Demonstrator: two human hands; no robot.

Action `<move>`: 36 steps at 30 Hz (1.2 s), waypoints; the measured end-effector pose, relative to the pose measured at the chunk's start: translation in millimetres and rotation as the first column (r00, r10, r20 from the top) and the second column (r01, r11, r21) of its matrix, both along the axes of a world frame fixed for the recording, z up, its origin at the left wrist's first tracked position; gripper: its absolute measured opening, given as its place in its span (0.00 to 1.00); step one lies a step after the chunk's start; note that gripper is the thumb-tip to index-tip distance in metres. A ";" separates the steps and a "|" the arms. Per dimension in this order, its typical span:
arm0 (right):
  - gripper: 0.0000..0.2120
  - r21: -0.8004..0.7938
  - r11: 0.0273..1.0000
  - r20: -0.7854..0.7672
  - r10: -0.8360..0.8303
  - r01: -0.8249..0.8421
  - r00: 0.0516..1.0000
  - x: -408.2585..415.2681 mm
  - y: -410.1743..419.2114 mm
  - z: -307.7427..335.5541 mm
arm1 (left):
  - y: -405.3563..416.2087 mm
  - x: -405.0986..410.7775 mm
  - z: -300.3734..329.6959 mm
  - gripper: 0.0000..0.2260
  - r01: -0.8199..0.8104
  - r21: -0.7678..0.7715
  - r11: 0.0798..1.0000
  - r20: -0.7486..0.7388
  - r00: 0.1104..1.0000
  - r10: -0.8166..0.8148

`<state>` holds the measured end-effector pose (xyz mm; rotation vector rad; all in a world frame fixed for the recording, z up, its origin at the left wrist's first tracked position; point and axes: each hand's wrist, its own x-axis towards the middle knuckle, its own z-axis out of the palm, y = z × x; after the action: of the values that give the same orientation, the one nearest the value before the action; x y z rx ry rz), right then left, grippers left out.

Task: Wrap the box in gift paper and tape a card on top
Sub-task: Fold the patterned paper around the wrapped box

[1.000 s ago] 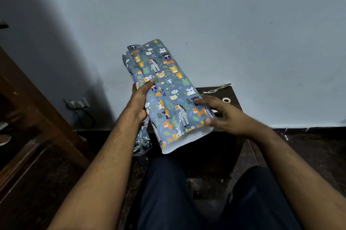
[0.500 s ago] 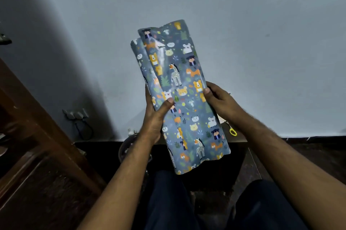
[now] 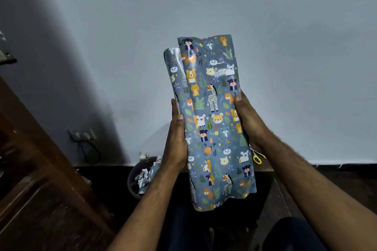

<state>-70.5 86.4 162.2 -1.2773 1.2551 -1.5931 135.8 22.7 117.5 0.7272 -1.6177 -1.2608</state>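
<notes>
both hands (image 3: 177,138) raised, fingers curled, gripping

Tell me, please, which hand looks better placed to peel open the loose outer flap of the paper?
Probably the right hand: it pinches the outer layer's right edge, while the left hand grips the rolled side of the paper and can steady it.

surface: dark table (image 3: 265,168), mostly hidden | on it: yellow-handled scissors (image 3: 257,157) | beside: bin (image 3: 132,181) on floor (image 3: 51,220)

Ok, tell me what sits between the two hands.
In the head view, the rolled gift paper fills the whole stretch: the left hand grips its left edge and the right hand grips its right edge.
</notes>
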 end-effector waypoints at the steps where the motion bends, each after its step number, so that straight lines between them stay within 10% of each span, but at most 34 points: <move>1: 0.26 0.001 1.000 0.010 -0.001 0.001 1.000 -0.7 0.0 -1.8 | 3.4 -2.0 4.0 0.29 -0.034 -0.003 0.999 -0.019 0.999 0.034; 15: 0.29 -0.098 0.995 -0.116 -0.023 0.012 0.993 11.6 9.0 8.4 | -3.8 1.8 25.0 0.30 -0.068 -0.129 0.989 -0.137 0.989 0.050; 23: 0.40 -0.096 0.995 -0.229 -0.025 0.004 0.973 11.8 16.8 3.7 | -15.8 19.5 38.8 0.45 -0.124 -0.331 0.935 0.027 0.990 0.141; 36: 0.32 -0.208 0.961 -0.275 -0.238 0.184 0.932 11.5 25.5 9.3 | -7.6 24.8 21.8 0.42 -0.164 -0.576 0.801 0.098 0.959 0.267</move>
<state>-59.1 111.9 171.4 -1.5868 1.5045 -1.7438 160.7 15.1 139.3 0.6286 -1.8643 -0.5081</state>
